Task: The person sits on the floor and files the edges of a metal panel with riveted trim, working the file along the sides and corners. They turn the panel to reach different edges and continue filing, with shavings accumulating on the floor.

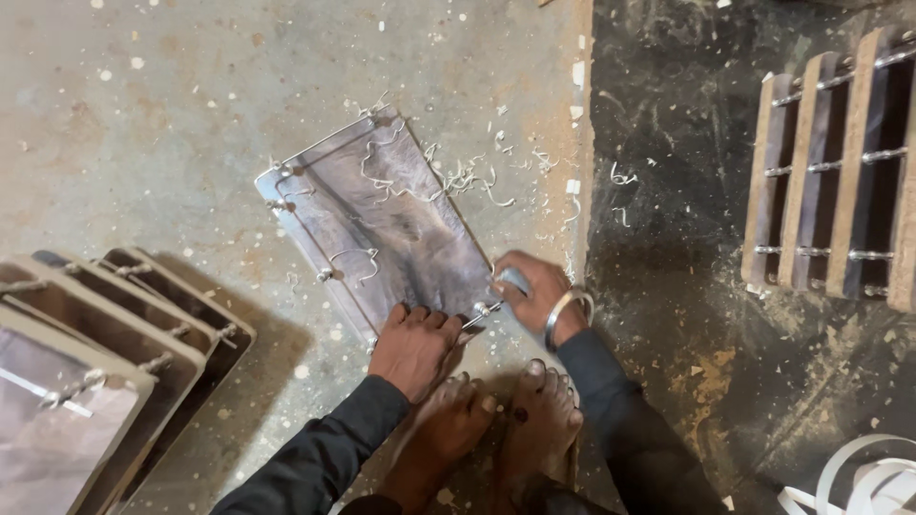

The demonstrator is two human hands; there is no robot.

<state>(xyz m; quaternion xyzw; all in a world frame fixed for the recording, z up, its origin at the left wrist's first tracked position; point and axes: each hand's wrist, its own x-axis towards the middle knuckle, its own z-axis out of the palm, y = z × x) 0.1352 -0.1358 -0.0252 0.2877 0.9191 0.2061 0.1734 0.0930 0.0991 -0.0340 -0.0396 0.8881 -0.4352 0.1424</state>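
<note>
The left hand presses flat, fingers curled over the near edge of a grey rectangular metal-bound board lying on the concrete floor. Just right of it, the right hand is closed around a small silvery tool at the board's near corner, against a protruding bolt.

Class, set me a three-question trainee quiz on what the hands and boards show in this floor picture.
1. True or false: the left hand presses on the dark flat board on the floor.
2. What is on the right hand's wrist?
A. metal bangle
B. glove
C. watch
3. Where do the upright boards joined by metal rods stand?

Key: 1 true. 2 A. 3 At the picture's right edge.
</note>
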